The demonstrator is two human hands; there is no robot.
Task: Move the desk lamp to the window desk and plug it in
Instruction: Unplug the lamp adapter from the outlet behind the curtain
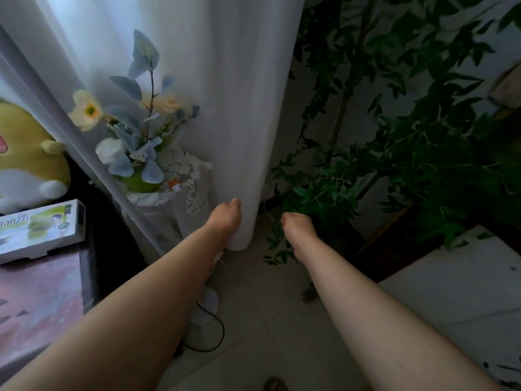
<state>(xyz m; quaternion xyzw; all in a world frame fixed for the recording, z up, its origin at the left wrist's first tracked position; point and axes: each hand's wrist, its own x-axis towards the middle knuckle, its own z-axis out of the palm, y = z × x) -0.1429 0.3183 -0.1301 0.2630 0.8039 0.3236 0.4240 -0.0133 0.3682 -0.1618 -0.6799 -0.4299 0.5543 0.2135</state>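
below the left forearm, a round white lamp base [207, 301] with black cord [218, 331] sits on the tiled floor, mostly hidden. beyond, left hand [225, 218] presses a sheer white curtain [234, 108]; right hand [297, 227], fingers curled among dark green foliage [423, 153], grip unclear.

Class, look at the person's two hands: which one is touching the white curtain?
The left hand. It presses against the lower edge of the curtain, while the right hand reaches past it toward the green plant.
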